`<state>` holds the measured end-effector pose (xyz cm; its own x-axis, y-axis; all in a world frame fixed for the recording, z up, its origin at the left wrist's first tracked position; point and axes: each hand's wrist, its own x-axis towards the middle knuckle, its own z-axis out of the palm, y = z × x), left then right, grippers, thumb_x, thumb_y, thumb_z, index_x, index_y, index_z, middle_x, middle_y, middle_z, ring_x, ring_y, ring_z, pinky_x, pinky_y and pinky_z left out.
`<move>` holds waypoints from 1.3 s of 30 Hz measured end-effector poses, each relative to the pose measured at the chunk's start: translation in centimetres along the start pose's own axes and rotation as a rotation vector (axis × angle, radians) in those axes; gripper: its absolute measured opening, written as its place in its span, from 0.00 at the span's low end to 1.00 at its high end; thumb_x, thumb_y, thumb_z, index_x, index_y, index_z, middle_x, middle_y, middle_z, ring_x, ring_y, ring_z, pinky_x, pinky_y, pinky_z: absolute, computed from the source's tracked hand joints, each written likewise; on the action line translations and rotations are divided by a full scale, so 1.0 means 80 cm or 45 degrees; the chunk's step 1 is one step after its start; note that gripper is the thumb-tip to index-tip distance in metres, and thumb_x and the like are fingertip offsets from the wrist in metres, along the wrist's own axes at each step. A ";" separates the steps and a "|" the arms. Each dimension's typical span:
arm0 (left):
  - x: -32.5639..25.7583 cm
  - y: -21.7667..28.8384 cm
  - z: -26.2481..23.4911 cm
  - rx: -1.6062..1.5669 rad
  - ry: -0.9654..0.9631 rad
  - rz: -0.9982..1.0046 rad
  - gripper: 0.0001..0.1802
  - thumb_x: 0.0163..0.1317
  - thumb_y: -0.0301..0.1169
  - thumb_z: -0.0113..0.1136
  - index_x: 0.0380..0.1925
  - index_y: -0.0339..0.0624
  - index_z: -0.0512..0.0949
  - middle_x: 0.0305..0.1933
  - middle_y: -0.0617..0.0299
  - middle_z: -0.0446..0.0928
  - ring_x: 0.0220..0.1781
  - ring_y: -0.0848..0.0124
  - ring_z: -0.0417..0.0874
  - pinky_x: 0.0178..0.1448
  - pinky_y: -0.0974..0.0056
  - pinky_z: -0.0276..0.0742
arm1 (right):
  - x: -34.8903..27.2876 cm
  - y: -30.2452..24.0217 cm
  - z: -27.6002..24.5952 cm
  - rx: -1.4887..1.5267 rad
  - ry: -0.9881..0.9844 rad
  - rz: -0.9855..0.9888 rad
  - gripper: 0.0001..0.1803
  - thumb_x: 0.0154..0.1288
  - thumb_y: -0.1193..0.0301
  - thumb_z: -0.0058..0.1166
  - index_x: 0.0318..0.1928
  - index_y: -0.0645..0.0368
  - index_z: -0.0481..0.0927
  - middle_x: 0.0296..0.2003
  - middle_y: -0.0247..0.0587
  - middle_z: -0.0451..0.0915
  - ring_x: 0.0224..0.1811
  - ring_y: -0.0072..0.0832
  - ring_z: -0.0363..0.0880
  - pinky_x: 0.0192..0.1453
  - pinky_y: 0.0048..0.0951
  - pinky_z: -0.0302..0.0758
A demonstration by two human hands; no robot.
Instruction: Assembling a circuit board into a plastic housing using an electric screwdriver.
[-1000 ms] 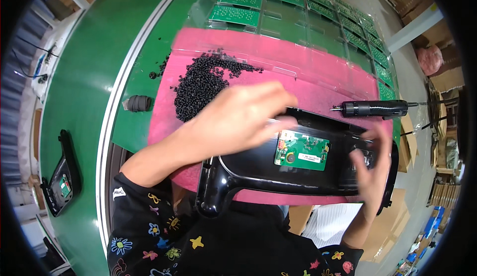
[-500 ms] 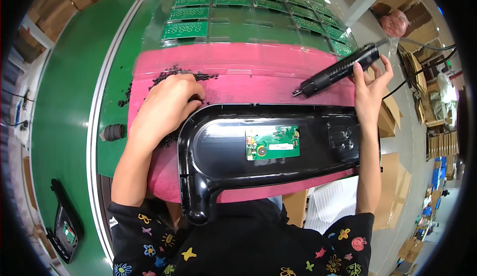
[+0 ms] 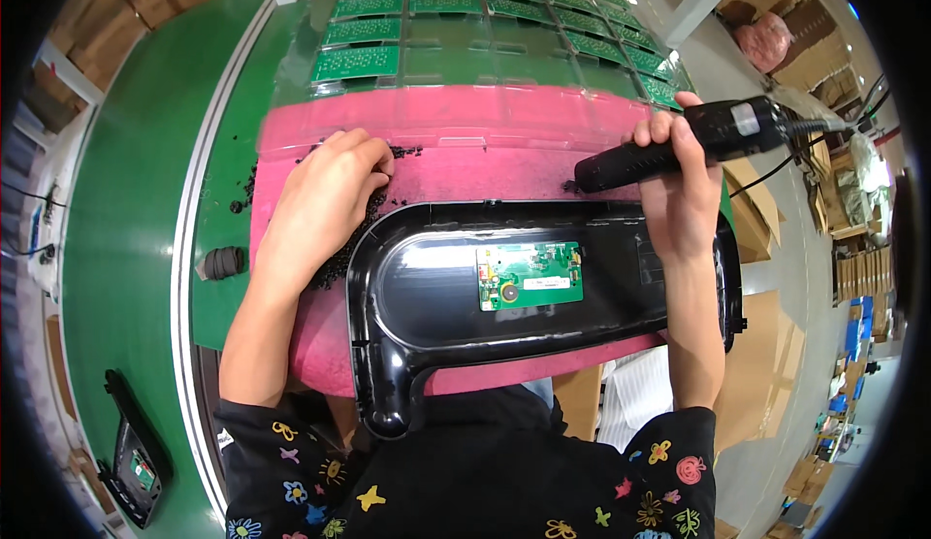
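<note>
A black electric screwdriver (image 3: 626, 163) lies in my right hand (image 3: 682, 204), the fingers wrapped round its body. Its tip end points left above the pink mat (image 3: 475, 178), and a cord runs off to the right. My left hand (image 3: 335, 190) has its fingers curled down into a heap of small black screws (image 3: 336, 269); whatever its fingertips pinch is hidden. Between my forearms rests a black plastic housing (image 3: 436, 321), its hollow side up. A green circuit board (image 3: 545, 279) sits inside it. My right wrist crosses over the housing's right end.
Behind the mat, a clear plastic tray (image 3: 446, 59) holds several green circuit boards (image 3: 357, 62). Left of my left forearm stands a small dark roll (image 3: 223, 261). Another black housing (image 3: 126, 466) with a board lies on the green surface (image 3: 121, 248). Cardboard (image 3: 752, 369) stands at the right.
My right hand has moved left and turned the screwdriver, closing round its body from a looser fingertip hold. My left hand has shifted slightly up within the screws.
</note>
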<state>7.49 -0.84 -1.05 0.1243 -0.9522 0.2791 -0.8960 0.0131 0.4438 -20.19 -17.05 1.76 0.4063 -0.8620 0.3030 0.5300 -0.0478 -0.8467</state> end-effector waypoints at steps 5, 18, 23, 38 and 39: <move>0.004 -0.001 -0.003 -0.117 0.101 -0.018 0.05 0.55 0.20 0.62 0.32 0.31 0.79 0.33 0.49 0.79 0.36 0.52 0.81 0.42 0.55 0.75 | -0.024 -0.020 0.021 -0.016 -0.130 -0.074 0.21 0.74 0.67 0.48 0.63 0.55 0.63 0.37 0.34 0.68 0.44 0.27 0.69 0.61 0.42 0.66; -0.008 0.062 0.006 -0.924 -0.019 0.276 0.08 0.54 0.19 0.67 0.36 0.34 0.84 0.35 0.55 0.86 0.36 0.65 0.87 0.42 0.66 0.81 | -0.072 -0.044 0.069 0.264 -0.370 -0.253 0.27 0.69 0.60 0.59 0.63 0.42 0.62 0.31 0.24 0.68 0.35 0.21 0.69 0.57 0.40 0.64; -0.015 0.072 0.020 -0.974 0.000 0.421 0.15 0.52 0.19 0.69 0.42 0.32 0.83 0.34 0.53 0.85 0.35 0.64 0.87 0.42 0.65 0.82 | -0.083 -0.047 0.088 0.318 -0.403 -0.232 0.24 0.61 0.67 0.66 0.53 0.44 0.66 0.28 0.21 0.71 0.32 0.19 0.70 0.51 0.34 0.61; -0.015 0.072 0.026 -0.697 0.050 0.713 0.15 0.48 0.18 0.70 0.38 0.31 0.82 0.30 0.54 0.81 0.35 0.57 0.84 0.37 0.60 0.81 | -0.084 -0.042 0.077 0.090 -0.622 -0.084 0.24 0.63 0.65 0.64 0.54 0.42 0.65 0.27 0.23 0.72 0.32 0.19 0.70 0.50 0.34 0.61; -0.015 0.067 0.029 -0.699 0.076 0.720 0.16 0.47 0.16 0.69 0.39 0.32 0.82 0.30 0.54 0.81 0.36 0.58 0.84 0.37 0.60 0.81 | -0.085 -0.043 0.075 0.064 -0.570 -0.109 0.23 0.63 0.64 0.63 0.53 0.43 0.65 0.27 0.23 0.71 0.31 0.19 0.70 0.50 0.33 0.62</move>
<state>1.53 -0.29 -0.95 -0.2505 -0.7383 0.6263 -0.4937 0.6539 0.5733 -20.27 -8.00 5.22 0.6352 -0.5527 0.5395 0.6067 -0.0753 -0.7914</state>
